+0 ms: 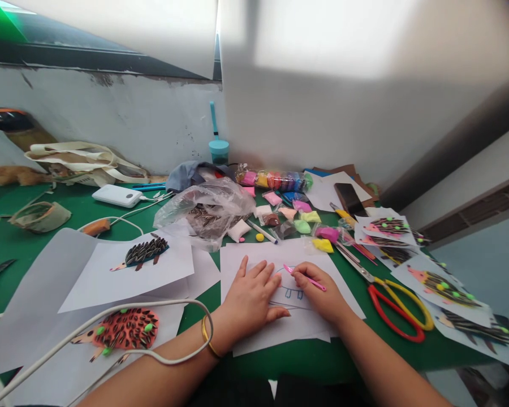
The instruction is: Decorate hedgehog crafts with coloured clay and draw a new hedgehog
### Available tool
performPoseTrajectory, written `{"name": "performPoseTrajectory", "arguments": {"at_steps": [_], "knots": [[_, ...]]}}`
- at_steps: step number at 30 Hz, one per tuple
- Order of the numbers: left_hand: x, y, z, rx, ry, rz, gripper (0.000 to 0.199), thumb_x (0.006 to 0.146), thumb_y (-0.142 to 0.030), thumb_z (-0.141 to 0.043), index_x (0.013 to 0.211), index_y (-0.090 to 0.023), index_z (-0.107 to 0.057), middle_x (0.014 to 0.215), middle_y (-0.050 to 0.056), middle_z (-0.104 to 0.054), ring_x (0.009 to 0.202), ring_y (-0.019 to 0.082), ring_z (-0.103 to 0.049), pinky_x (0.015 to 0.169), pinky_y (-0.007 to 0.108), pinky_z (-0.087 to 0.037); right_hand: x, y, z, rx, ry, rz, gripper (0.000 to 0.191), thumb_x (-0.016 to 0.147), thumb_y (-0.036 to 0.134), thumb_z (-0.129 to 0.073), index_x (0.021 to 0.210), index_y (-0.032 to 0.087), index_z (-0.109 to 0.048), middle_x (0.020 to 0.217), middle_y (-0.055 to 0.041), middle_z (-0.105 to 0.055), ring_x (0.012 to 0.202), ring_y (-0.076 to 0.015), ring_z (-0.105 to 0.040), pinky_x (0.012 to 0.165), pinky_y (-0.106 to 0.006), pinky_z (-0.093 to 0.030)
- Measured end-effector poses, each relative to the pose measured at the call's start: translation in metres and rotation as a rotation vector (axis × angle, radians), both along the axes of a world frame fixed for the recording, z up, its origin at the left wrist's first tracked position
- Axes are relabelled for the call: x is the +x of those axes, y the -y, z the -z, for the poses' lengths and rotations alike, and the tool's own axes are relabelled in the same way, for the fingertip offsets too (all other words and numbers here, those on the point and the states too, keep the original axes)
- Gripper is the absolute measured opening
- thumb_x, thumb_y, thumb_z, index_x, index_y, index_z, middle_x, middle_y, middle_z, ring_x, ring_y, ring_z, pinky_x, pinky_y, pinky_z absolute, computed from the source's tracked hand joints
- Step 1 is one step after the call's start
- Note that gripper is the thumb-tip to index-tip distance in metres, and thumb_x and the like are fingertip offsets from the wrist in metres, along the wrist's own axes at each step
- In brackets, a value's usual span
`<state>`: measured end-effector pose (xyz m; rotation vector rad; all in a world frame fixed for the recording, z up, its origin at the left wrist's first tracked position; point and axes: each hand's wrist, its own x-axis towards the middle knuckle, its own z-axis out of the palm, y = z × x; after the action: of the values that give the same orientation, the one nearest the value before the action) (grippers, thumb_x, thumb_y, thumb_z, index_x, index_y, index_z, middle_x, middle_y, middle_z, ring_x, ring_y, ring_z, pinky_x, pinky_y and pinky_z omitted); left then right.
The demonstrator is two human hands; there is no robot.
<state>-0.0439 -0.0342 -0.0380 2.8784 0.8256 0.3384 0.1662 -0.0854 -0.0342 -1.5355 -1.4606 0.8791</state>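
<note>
My left hand [254, 291] lies flat with spread fingers on a sheet of white paper [246, 339]. On that sheet is a blue outline drawing [294, 294] with two small legs, partly covered by my hands. My right hand [318, 288] pinches a slim pink plastic modelling tool [316, 282], its tip over the top of the outline. Whether the tip touches the paper I cannot tell. Just beyond the sheet lie a small yellow clay ball [260, 237], a white marker [263, 232] and a yellow clay packet [323, 245].
Sunflower seeds in a plastic bag [207, 212] sit behind the sheet, near several clay packets [302, 226]. Large scissors [401, 311] lie right. Seed hedgehog pictures [146, 251] flank both sides. A white cable [169, 301] loops over my left forearm. A phone [350, 199] lies back right.
</note>
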Motion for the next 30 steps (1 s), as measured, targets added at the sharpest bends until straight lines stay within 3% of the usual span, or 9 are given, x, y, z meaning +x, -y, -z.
{"name": "performPoseTrajectory", "arguments": {"at_steps": [12, 21, 30], "knots": [[0.0043, 0.0003, 0.0014, 0.009, 0.016, -0.035, 0.080, 0.084, -0.078, -0.038, 0.142, -0.022, -0.047, 0.143, 0.012, -0.052, 0.135, 0.032, -0.040, 0.117, 0.061, -0.010, 0.0001, 0.0000, 0.0011, -0.005, 0.009, 0.000, 0.027, 0.092, 0.045, -0.051, 0.083, 0.022, -0.061, 0.080, -0.0015, -0.061, 0.076, -0.0182, -0.056, 0.068, -0.029, -0.044], [-0.0001, -0.0043, 0.0028, -0.003, 0.087, 0.003, 0.067, 0.088, -0.068, -0.047, 0.132, -0.018, -0.057, 0.137, 0.012, -0.057, 0.133, 0.028, -0.046, 0.119, 0.051, -0.020, 0.0008, -0.0001, 0.0006, 0.001, 0.011, -0.004, 0.025, 0.092, 0.043, -0.052, 0.083, 0.021, -0.061, 0.079, -0.0013, -0.061, 0.076, -0.0182, -0.056, 0.069, -0.029, -0.044], [-0.0037, -0.0059, 0.0023, 0.015, 0.133, 0.043, 0.063, 0.089, -0.064, -0.049, 0.131, -0.017, -0.057, 0.136, 0.013, -0.058, 0.133, 0.031, -0.047, 0.118, 0.054, -0.022, 0.0017, -0.0003, 0.0019, -0.007, 0.002, -0.010, 0.025, 0.093, 0.043, -0.051, 0.085, 0.022, -0.061, 0.080, -0.0011, -0.060, 0.077, -0.0182, -0.056, 0.070, -0.029, -0.044]]}}
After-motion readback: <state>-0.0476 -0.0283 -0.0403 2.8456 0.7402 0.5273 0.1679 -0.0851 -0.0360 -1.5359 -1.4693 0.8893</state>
